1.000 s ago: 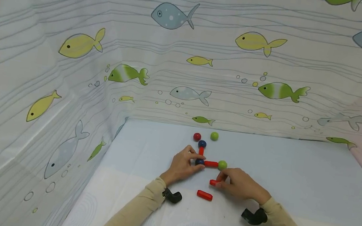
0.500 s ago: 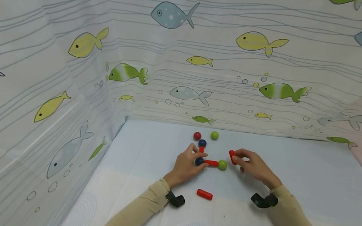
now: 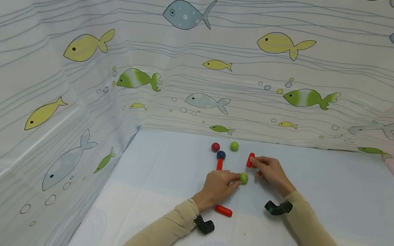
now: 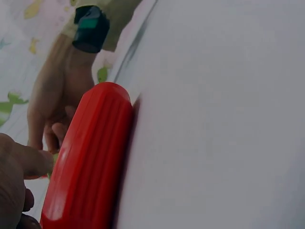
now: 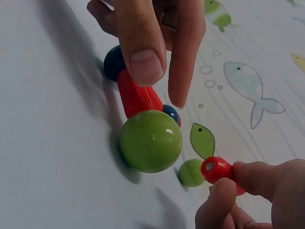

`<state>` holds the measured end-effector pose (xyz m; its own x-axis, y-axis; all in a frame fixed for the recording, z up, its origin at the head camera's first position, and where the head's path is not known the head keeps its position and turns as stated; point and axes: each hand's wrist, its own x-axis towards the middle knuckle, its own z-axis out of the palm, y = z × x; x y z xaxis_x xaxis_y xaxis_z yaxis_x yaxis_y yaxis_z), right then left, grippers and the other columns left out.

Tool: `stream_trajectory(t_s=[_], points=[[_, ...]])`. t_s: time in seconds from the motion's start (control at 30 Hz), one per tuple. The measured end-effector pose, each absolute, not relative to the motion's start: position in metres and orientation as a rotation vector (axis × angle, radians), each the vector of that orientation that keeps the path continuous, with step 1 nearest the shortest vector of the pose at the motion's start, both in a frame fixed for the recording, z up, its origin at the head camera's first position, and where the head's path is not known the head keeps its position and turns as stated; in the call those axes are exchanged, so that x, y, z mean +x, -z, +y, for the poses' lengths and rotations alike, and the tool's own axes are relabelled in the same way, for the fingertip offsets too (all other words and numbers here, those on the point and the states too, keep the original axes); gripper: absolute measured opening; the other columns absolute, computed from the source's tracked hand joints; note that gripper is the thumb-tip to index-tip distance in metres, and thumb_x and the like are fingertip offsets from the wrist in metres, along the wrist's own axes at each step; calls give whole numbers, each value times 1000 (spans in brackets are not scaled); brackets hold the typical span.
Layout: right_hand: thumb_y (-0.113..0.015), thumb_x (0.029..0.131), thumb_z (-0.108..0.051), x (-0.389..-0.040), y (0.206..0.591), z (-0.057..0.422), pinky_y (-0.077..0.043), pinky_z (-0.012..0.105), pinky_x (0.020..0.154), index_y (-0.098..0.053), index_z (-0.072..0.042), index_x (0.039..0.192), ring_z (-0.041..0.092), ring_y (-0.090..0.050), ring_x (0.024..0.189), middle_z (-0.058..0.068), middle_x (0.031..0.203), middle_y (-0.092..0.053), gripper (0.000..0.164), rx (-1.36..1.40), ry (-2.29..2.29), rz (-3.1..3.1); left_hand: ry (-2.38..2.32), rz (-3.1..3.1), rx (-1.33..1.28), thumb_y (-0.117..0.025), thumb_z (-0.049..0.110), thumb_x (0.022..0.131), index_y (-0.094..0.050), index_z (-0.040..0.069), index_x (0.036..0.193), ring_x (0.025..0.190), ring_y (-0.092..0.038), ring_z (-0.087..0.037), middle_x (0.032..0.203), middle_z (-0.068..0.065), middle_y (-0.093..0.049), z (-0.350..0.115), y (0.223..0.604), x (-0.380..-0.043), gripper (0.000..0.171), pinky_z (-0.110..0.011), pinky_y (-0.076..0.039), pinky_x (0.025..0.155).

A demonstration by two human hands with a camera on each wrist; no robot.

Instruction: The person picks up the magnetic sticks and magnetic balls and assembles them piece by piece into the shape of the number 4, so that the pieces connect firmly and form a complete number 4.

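Observation:
In the head view my left hand (image 3: 219,187) reaches over a red magnetic rod (image 5: 141,98) joined to a green ball (image 5: 151,141). The right wrist view shows its thumb over the rod and a straight finger beside it, with a gap between them. A navy ball (image 5: 113,64) shows at this rod's far end. Another red rod (image 3: 219,164) runs back to a navy ball (image 3: 221,155). My right hand (image 3: 272,174) pinches a loose red magnetic rod (image 3: 250,160), whose silver end disc faces the camera in the right wrist view.
A red ball (image 3: 215,147) and a second green ball (image 3: 234,146) lie at the back of the pale table. Another red rod (image 3: 224,211) lies in front of the left hand, large in the left wrist view. A fish-patterned curtain (image 3: 174,63) stands behind.
My right hand has lifted the loose rod from the front, moved it back and turned it upright in the head view. My left hand has moved right from the near navy ball towards the green ball.

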<state>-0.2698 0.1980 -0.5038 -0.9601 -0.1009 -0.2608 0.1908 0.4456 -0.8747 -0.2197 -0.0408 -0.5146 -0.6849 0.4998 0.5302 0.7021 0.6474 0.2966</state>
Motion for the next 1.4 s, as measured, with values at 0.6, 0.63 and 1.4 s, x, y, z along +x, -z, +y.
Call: stream_trajectory(t_s=[0.6,0.63,1.4], points=[[-72,99,-47,-263,510,174,-38,32,69,-75,-2,124,14,-51,63,-4,64,-51,51,158,1465,2431,728,-2428,-1017,-80,18,96,-82,15,118,81,-79,-10,97,0,-83,-36,522,-216,23,-9,-46,60],[-72,99,-47,-263,510,174,-38,32,68,-75,-2,124,14,-51,63,-4,64,-51,51,160,1459,2437,726,-2431,-1014,-80,18,96,-82,15,119,79,-79,-10,97,0,-83,-36,522,-216,23,-8,-44,58],[-69,103,-39,-261,513,170,-37,26,58,-77,-2,114,13,-48,66,-4,72,-54,40,99,1448,2470,1134,-2439,-871,-82,12,93,-81,4,118,66,-60,2,98,-7,-83,-32,533,-220,25,-4,-37,60]])
